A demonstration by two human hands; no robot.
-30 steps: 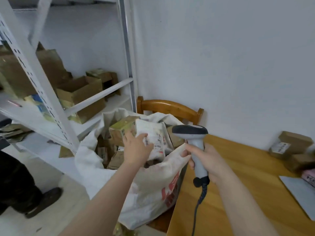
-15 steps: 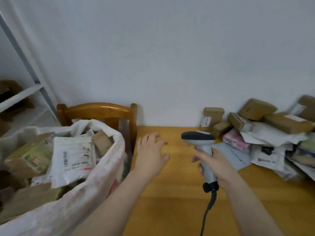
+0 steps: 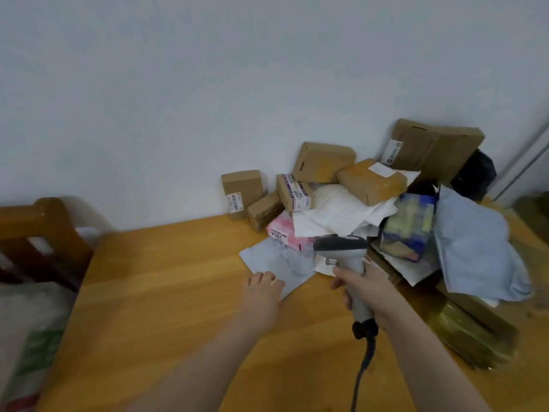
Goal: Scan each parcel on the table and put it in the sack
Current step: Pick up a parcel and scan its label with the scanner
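At mid-table, left hand (image 3: 263, 288) reaches fwd, palm down, fingers loosely straight, tips resting on the near corner of a flat grey mailer (image 3: 276, 258); it grips nothing. Right hand (image 3: 367, 288), just beside it, is wrapped round the handle of a barcode scanner (image 3: 341, 248), held upright, head on top, w/ its cable (image 3: 364, 367) trailing down toward the viewer. Mailer lies flat on the wooden table (image 3: 178, 278), far edge tucked under a pink parcel (image 3: 282, 230) at the front of the heap. Behind: cardboard boxes (image 3: 323, 162) against the white wall (image 3: 208, 84), white poly bags (image 3: 335, 212), a blue-and-yellow packet (image 3: 408, 224), a pale blue bag (image 3: 475, 248). Far left, white sack (image 3: 26, 322) at the table edge, wooden chair (image 3: 38, 221) behind it.
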